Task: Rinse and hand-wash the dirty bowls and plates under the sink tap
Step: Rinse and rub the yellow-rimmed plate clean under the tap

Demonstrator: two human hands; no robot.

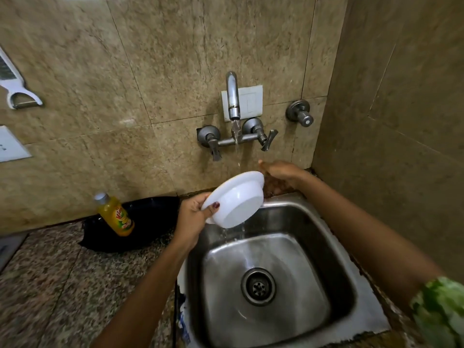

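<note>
A white bowl point(236, 199) is tilted above the back left of the steel sink point(334, 249), its underside facing me. My left hand point(192, 218) grips its rim, thumb on the outside. Water runs from the wall tap point(233, 96) onto the bowl and spills off its lower edge into the basin. My right hand point(278, 173) is at the bowl's far right rim, partly hidden behind it, so whether it holds the rim is unclear.
A yellow dish-soap bottle point(116, 215) stands on a black bag point(148, 222) on the speckled counter point(50, 285) left of the sink. Tap handles point(267, 140) and a separate valve point(300, 113) stick out of the tiled wall. A peeler point(17, 96) hangs far left. A side wall closes the right.
</note>
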